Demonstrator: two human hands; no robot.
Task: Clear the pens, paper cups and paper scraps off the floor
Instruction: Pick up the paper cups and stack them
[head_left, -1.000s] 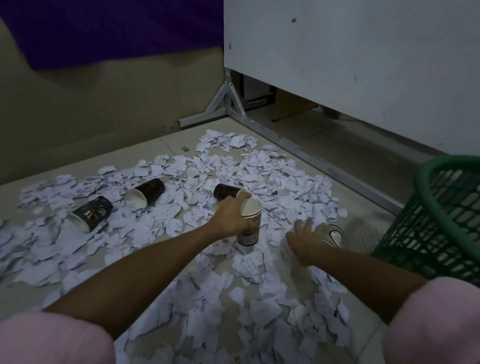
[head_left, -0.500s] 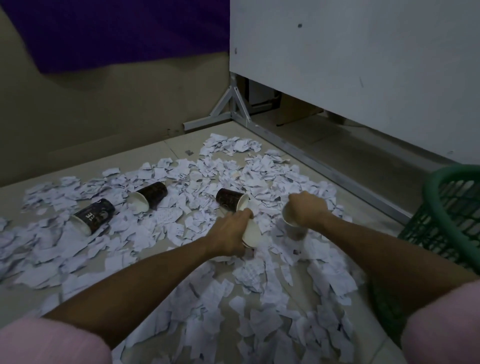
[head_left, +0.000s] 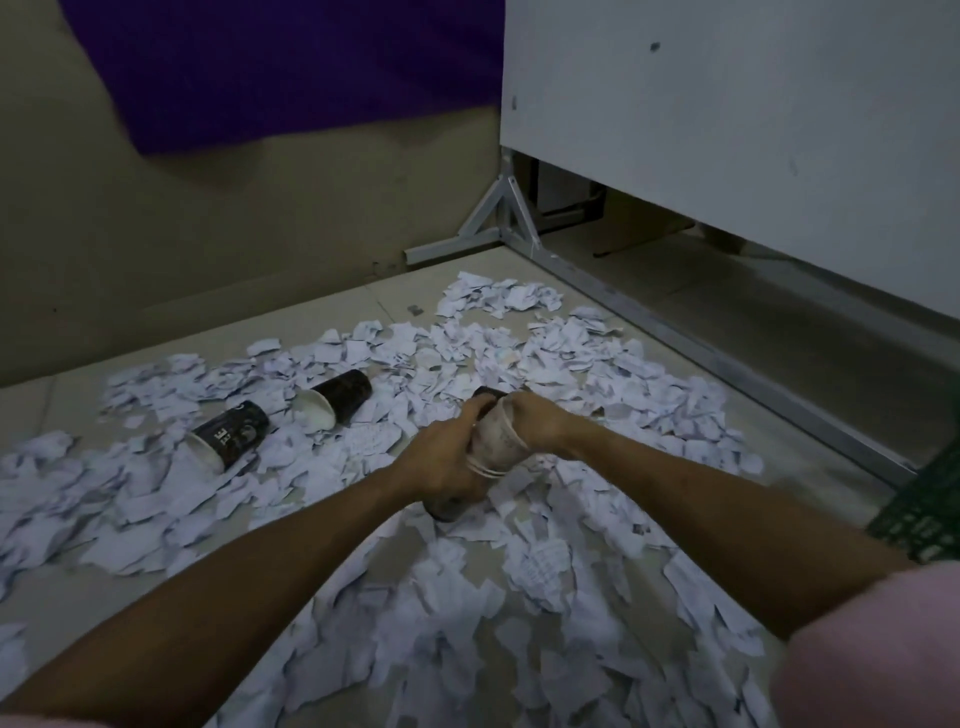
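Both hands clutch paper cups just above the scrap-strewn floor (head_left: 130, 587), the left hand (head_left: 441, 462) gripping a dark cup stack (head_left: 480, 467) while the right hand (head_left: 537, 423) pushes a pale paper cup (head_left: 498, 436) in, which could crumple or slip if jammed crooked.

The green basket (head_left: 924, 514) is cut off by the right edge.

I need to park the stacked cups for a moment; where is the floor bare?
Bare floor runs along the beige wall, and past the metal rail under the white panel. Paper scraps crowd the middle, around both lying cups and beneath both hands.
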